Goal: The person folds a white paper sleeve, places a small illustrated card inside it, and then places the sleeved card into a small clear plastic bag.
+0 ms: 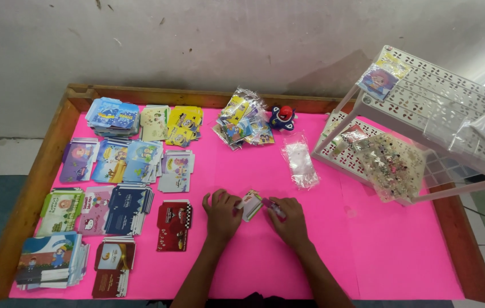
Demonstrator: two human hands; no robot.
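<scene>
My left hand (221, 213) and my right hand (290, 219) meet over the pink sheet (368, 251) near the table's middle front. Between them they hold a small printed paper packet (250, 204), white with coloured pictures, tilted slightly. The left fingers grip its left edge. The right fingers pinch its right side, where a small pink piece (275, 209) shows under the thumb. Both forearms come up from the bottom edge.
Several stacks of coloured printed envelopes (118, 174) cover the left half. A dark red stack (173, 225) lies beside my left hand. A clear plastic bag (300, 164), a bag of packets (243, 124), a small toy (282, 117) and a white perforated rack (425, 114) stand behind and right.
</scene>
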